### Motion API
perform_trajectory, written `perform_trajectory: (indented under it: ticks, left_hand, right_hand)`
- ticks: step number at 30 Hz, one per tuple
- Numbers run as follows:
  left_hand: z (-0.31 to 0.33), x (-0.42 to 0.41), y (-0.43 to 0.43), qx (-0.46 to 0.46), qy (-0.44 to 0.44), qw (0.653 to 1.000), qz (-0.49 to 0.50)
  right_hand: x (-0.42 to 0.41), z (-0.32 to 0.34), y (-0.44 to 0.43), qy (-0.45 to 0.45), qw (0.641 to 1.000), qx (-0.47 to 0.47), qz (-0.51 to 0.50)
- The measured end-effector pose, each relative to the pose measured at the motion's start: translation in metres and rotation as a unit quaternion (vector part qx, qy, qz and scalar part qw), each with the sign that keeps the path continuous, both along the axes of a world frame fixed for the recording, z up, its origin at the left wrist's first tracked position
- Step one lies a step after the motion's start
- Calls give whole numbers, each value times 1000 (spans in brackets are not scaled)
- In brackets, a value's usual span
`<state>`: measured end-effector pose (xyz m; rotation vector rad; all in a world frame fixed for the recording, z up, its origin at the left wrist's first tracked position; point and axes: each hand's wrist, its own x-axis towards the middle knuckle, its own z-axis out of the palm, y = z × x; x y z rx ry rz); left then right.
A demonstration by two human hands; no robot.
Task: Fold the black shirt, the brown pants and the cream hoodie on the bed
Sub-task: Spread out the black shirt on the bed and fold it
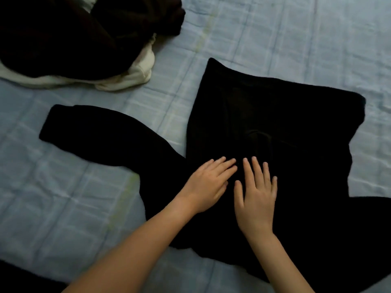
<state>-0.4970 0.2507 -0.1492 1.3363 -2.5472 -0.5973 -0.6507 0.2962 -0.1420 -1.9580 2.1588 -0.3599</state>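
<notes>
The black shirt lies spread flat on the bed, one long sleeve stretched out to the left and its body reaching toward the far right. My left hand and my right hand rest side by side on the shirt's middle, palms down, fingers straight. At the top left the brown pants lie in a crumpled heap on top of the cream hoodie, which shows only along its lower and right edges.
A pale blue quilted bedspread covers the bed all round the clothes. A dark patch sits at the bottom left corner; what it is cannot be made out.
</notes>
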Motion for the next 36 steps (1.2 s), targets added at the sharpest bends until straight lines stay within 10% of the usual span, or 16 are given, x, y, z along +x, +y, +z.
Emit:
perform_trajectory:
  ticks: [10,15,20,28,36]
  left_hand:
    - [19,232,-4,-118,91,881,449]
    - [0,306,-12,90,231,638,730]
    - [-14,334,-43,183,539,428,702]
    - [-4,376,-24,70,545,558,622]
    - [-20,443,9,-1,431,562,706]
  right_hand:
    - [197,14,-39,-112,983,-9,147]
    - [248,-17,-59,-47,990,42,126]
    - [254,-35,-55,-10,992,39,119]
    - [268,-24,-52,-8,989,66,130]
    - [336,-25,-56,40,965,41,257]
